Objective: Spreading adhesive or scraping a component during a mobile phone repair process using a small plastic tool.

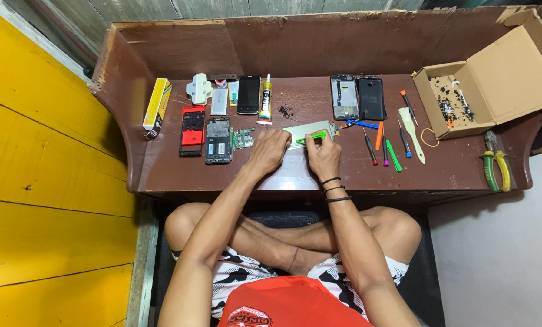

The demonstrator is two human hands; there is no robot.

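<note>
Low brown table (180, 175): left hand (267, 151) presses the phone panel (310, 131) flat, steadying it while right hand (322, 156) pinches a green tool (311, 138).

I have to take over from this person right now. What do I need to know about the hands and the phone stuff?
Left hand presses flat on the pale phone panel at the middle of the brown table.
Right hand holds a green tool against that panel.
Opened phones lie to the left, two more phone bodies behind on the right.
Screwdrivers lie to the right; the cardboard box holds small parts.
Done: several phones are opened up.
Left: the panel is under the tool; how far along, I cannot tell.
</note>
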